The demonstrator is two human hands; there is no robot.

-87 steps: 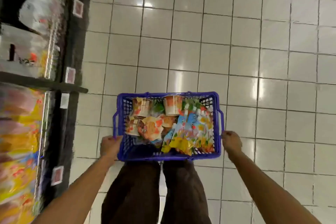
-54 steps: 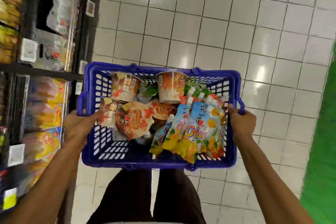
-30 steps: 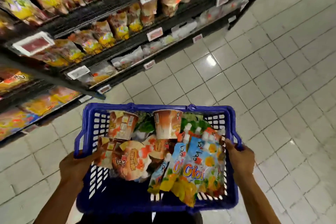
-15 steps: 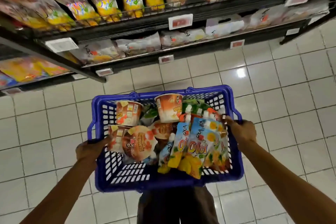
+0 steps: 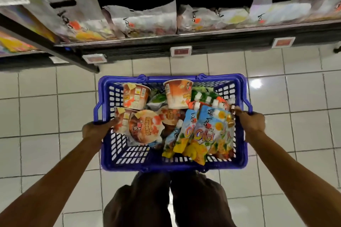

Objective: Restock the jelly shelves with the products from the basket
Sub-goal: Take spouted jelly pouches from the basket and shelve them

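While the dark trousers (image 5: 166, 201) fill the bottom of the view, both bare arms reach forward and outward, so the hands end up well apart with the blue basket (image 5: 173, 167) gripped between them, white floor tiles (image 5: 46, 112) showing underneath. Left hand (image 5: 95, 130) is curled over the basket's left rim, fingers hooked inside right next to a tipped-over jelly cup (image 5: 145, 127). Right hand (image 5: 251, 121) is wrapped round the right rim, fingertips touching the tops of the spouted fruit pouches (image 5: 204, 134). Those pouches are piled along the basket's right side, spouts pointing away from the person, and the cups take up the left and middle, with two more cups (image 5: 178, 96) standing at the far end. Some green packs (image 5: 203, 94) peek out of the far right corner. Just past the basket is the dark bottom shelf (image 5: 203, 42), with pale handled bags (image 5: 144, 20) lined up on it and red price tags (image 5: 180, 51) clipped along its front edge.
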